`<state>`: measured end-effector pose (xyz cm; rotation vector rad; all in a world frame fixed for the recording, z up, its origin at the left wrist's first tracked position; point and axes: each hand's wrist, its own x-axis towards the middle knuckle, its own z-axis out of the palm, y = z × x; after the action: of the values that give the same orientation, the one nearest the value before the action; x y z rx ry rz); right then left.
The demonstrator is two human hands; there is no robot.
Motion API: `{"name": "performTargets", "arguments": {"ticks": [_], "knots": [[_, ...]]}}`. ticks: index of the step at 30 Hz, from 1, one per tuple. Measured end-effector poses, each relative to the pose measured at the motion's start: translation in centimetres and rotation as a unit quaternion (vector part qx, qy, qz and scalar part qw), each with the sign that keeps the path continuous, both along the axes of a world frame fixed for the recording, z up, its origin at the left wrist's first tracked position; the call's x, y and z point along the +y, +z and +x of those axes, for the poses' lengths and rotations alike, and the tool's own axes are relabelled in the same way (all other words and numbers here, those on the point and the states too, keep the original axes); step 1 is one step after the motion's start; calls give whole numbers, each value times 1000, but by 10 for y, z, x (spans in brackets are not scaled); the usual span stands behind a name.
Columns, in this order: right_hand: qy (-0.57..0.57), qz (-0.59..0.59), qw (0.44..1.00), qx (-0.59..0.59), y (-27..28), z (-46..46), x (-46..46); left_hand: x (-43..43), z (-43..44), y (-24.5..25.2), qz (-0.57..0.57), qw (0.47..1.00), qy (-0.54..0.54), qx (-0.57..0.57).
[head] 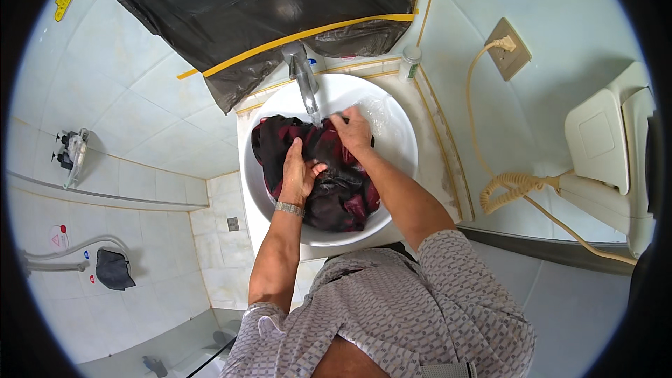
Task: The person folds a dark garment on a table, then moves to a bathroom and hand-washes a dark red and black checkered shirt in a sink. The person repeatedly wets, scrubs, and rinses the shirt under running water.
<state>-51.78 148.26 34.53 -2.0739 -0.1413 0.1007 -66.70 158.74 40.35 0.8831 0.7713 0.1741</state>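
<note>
A wet black and dark red cloth garment (336, 194) lies bunched in the round white washbasin (404, 142). Water runs from the chrome faucet (306, 84) onto its upper part. My left hand (300, 173), with a metal watch band (290, 209) at the wrist, rests on the left-middle of the garment, fingers apart and partly bent. At the garment's upper edge, just right of the water stream, is my right hand (352, 128); its fingers are curled at the fabric and slightly blurred, so its grip is unclear. Suds or water show on the basin wall beyond it.
Black plastic sheeting (262, 0) with yellow tape covers the wall above the faucet. A small lidded bottle (409, 64) stands at the counter's back right corner. On the right wall are an outlet (508, 50) with a plug and a hair dryer (598, 168) on a coiled cord.
</note>
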Motion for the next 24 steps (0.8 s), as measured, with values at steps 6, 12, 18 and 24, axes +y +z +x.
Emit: {"name": "performTargets", "arguments": {"ticks": [6,12,18,24], "knots": [[113,180,977,3,60,-72,17,28,7,-40,25,982,-94,-164],[220,130,963,-82,82,-109,15,35,9,-74,71,976,-15,-207],[78,46,996,1,62,-77,23,17,6,-57,-29,998,39,-32],[174,146,968,-108,62,-118,23,35,-3,-60,312,937,-134,-83]]}}
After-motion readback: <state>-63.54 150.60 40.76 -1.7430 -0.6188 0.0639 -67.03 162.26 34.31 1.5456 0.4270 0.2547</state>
